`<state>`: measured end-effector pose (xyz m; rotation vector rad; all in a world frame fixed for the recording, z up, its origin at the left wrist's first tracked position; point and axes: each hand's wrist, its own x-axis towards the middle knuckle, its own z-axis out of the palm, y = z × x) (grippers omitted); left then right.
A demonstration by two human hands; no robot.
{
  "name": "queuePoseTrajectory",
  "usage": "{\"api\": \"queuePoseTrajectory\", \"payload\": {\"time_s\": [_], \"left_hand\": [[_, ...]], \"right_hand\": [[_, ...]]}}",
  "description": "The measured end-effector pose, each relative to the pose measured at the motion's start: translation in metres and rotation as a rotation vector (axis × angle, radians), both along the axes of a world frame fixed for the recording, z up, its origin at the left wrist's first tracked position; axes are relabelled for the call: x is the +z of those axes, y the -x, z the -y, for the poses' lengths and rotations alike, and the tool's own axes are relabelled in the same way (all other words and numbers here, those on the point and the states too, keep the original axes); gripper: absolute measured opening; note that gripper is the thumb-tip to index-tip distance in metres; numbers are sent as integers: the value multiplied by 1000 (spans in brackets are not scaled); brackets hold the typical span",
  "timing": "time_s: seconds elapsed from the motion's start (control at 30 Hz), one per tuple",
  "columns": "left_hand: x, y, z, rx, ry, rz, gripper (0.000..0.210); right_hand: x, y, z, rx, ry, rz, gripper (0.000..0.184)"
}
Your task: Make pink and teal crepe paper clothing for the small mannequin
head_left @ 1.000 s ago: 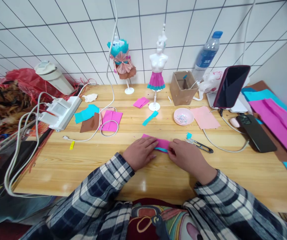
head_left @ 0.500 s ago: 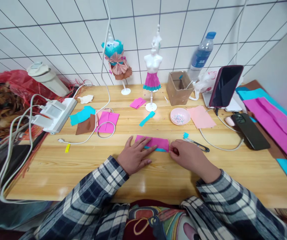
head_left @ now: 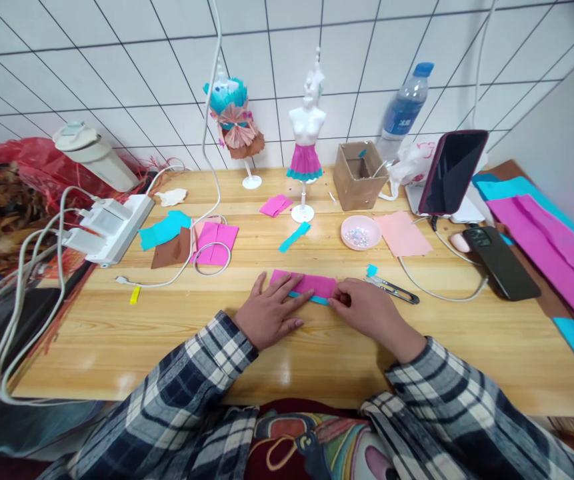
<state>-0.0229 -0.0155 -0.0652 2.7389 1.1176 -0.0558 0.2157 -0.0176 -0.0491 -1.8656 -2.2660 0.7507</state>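
A magenta crepe paper strip (head_left: 321, 285) with a turquoise paper edging (head_left: 319, 300) along its near side lies flat on the wooden table. Across its left part rests my left hand (head_left: 273, 313), fingers spread and pressing down. My right hand (head_left: 367, 310) has its fingertips pinched at the strip's right end, covering that corner. Just right of this hand is a craft knife (head_left: 397, 291) beside a small turquoise scrap (head_left: 371, 270). Behind the strip stands a white mannequin (head_left: 307, 125) in a magenta skirt (head_left: 304, 160) with a turquoise hem.
A pink dish of sequins (head_left: 374, 235), a cardboard box (head_left: 351, 193) and a turquoise strip (head_left: 295, 237) lie beyond my hands. Paper pieces and a white cable (head_left: 167, 285) are at left. Phones, a bottle (head_left: 405, 110) and long paper sheets (head_left: 557, 253) occupy the right.
My right hand has shifted slightly left along the strip, now covering its right end. My left hand stays in place.
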Motion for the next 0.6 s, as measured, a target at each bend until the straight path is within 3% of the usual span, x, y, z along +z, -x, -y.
{"api": "queuePoseTrajectory", "payload": {"time_s": [0.2,0.37,0.6], "left_hand": [[0,2,-1,-39,4,-8,60],[0,3,-1,-17,-20,24,59],[13,10,-6,249,-119,111,63]], "right_hand": [[6,-8,-16,131,44,36,17],[8,-13,-19,147,35,72,16],[5,-19,0,270,42,11,12]]}}
